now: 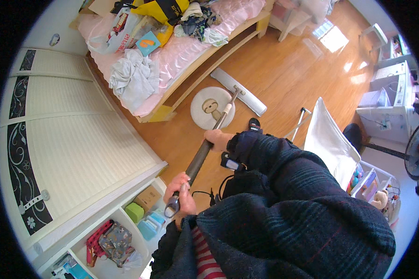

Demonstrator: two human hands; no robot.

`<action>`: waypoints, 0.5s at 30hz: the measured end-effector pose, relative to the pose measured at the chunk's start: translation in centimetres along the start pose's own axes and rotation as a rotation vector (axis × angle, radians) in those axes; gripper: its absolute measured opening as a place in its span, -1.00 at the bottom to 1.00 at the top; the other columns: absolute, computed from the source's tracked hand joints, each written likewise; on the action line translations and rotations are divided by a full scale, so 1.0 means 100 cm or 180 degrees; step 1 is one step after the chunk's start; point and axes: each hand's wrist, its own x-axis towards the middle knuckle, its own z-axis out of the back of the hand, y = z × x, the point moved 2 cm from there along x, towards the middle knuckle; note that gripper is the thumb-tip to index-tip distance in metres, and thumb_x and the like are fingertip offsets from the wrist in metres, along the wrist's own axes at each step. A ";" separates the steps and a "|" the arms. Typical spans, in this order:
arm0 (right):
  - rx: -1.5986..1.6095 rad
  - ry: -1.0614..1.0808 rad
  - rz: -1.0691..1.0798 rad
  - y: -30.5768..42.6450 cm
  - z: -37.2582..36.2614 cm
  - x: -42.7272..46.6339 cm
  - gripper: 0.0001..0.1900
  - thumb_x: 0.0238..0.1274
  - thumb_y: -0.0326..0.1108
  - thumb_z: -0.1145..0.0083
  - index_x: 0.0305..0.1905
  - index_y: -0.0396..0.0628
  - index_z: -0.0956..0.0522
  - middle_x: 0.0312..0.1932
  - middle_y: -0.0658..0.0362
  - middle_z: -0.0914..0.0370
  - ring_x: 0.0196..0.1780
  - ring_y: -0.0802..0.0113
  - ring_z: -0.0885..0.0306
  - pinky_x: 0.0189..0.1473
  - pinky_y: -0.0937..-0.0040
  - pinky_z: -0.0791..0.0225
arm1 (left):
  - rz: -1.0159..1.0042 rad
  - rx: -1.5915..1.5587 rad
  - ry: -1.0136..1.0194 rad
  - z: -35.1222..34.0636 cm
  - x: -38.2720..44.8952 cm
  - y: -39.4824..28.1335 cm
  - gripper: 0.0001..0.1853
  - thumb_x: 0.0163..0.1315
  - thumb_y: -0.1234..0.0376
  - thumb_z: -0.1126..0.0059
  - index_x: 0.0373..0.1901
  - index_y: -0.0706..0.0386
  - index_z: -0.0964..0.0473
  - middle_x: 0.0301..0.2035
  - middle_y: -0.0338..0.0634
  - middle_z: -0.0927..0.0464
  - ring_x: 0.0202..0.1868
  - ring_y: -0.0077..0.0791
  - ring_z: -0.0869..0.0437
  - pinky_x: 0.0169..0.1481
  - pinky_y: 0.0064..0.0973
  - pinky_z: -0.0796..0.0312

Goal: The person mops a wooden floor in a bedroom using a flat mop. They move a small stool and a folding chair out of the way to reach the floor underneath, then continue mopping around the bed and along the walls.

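Note:
My right hand (219, 140) is closed around the middle of a flat mop's pole (199, 161). Near the pole's upper end, my left hand (181, 195) grips it just below the hanging loop. The mop's long pale head (230, 85) lies flat on the wood-look floor, beside the bed. Its pole passes over the edge of a round white mat (199, 104) with a sloth picture. My dark slippers (254, 125) show between the mop and my plaid sleeves.
A bed with a pink satin cover (181, 62) holds bags and clothes. White sliding wardrobe doors (66, 139) stand at left, above open compartments (145, 256) with clothing and boxes. To the right are a white cloth on a stand (326, 139), a fan (413, 151), a storage cart (384, 179) and white furniture (387, 118).

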 end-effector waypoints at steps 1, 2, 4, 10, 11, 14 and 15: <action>0.0032 -0.0126 0.0192 0.007 -0.008 -0.003 -0.70 -0.16 -0.16 -0.31 -0.34 -0.11 -0.57 -0.41 0.00 -0.56 -0.21 0.03 -0.58 -0.23 0.21 -0.46 | -0.0014 -0.0154 0.0036 0.007 -0.002 -0.004 -0.93 0.04 0.53 -0.01 -0.53 0.23 -0.34 -0.44 -0.03 -0.47 -0.26 -0.22 -0.51 0.12 -0.10 -0.32; -0.0022 -0.0265 0.0330 0.015 -0.017 -0.006 -0.71 -0.16 -0.17 -0.31 -0.34 -0.11 -0.57 -0.43 -0.01 -0.55 -0.23 0.02 -0.57 -0.24 0.21 -0.46 | -0.0014 -0.0058 0.0004 0.014 -0.007 -0.011 -0.93 0.04 0.52 -0.01 -0.53 0.23 -0.34 -0.45 -0.04 -0.47 -0.26 -0.22 -0.52 0.13 -0.09 -0.31; 0.0081 -0.0472 0.0507 0.030 -0.035 -0.009 -0.71 -0.19 -0.19 -0.32 -0.35 -0.12 -0.57 -0.44 -0.02 -0.54 -0.25 -0.01 -0.56 -0.25 0.20 -0.46 | -0.0008 0.0080 -0.0089 0.025 -0.014 -0.025 -0.94 0.05 0.52 -0.01 -0.52 0.24 -0.34 -0.45 -0.04 -0.47 -0.27 -0.22 -0.51 0.12 -0.09 -0.31; 0.3081 0.0028 -0.0083 0.052 -0.038 -0.010 -0.73 0.12 -0.16 -0.10 -0.31 -0.18 -0.51 -0.42 0.03 -0.51 -0.31 0.18 -0.57 -0.30 0.22 -0.47 | -0.0243 0.0672 0.0383 0.023 0.001 -0.068 -0.90 0.11 0.47 0.01 -0.52 0.23 -0.31 -0.44 -0.08 -0.46 -0.29 -0.22 -0.51 -0.04 -0.18 -0.35; 0.3668 0.0271 -0.0488 0.048 -0.030 -0.017 -0.70 0.23 -0.13 -0.01 -0.29 -0.20 -0.49 -0.41 0.06 -0.51 -0.33 0.25 -0.57 -0.31 0.23 -0.48 | -0.0357 0.1063 0.0741 0.017 0.008 -0.073 -0.89 0.12 0.47 0.01 -0.53 0.23 -0.30 -0.44 -0.09 -0.46 -0.29 -0.22 -0.51 -0.06 -0.20 -0.35; 0.4817 0.0563 -0.1699 0.022 0.013 -0.053 -0.64 0.30 -0.08 0.07 -0.20 -0.23 -0.46 -0.32 0.06 -0.50 -0.40 0.28 -0.53 -0.36 0.31 -0.49 | -0.0684 0.1302 0.1499 -0.007 0.026 -0.077 -0.88 0.11 0.49 -0.01 -0.53 0.22 -0.29 -0.44 -0.08 -0.46 -0.29 -0.22 -0.52 -0.09 -0.24 -0.37; 0.4820 0.0215 -0.1508 0.012 0.029 -0.065 -0.66 0.29 -0.10 0.06 -0.22 -0.22 -0.46 -0.32 0.06 -0.51 -0.42 0.27 -0.53 -0.38 0.32 -0.49 | -0.0616 0.1301 0.1595 -0.015 0.032 -0.075 -0.88 0.10 0.50 -0.02 -0.53 0.22 -0.29 -0.44 -0.08 -0.46 -0.29 -0.22 -0.52 -0.10 -0.25 -0.37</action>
